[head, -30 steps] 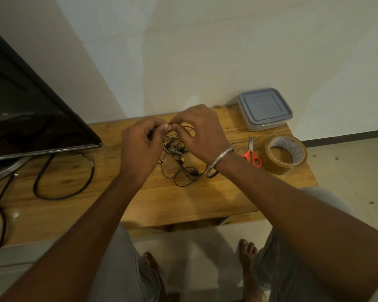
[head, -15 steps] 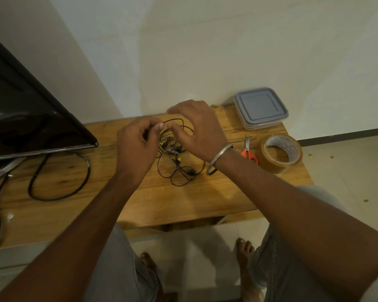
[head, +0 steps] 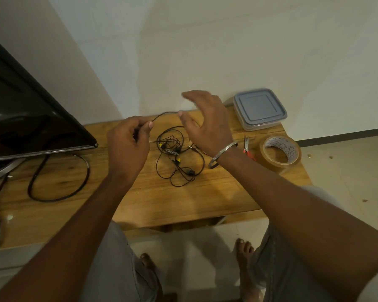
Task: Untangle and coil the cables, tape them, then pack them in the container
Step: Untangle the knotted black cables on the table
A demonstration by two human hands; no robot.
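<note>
Only lettering in sight: rows of dark print on the white inner core of the tape roll (head: 289, 149), at the right end of the wooden table (head: 140, 199). Too small and blurred, can't make out a word, brand or number. No other readable text on anything here.

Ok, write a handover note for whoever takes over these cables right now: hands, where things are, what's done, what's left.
Left hand pinches one cable strand, lifted above the table. Right hand is open, with its thumb at that strand's far end.
The tangle lies on the table below the hands. The container sits at the back right with its lid on. The scissors and tape roll are in front of it.
Done: nothing coiled, taped or packed.
Left: finish untangling, coil, tape, open the container, pack.
</note>
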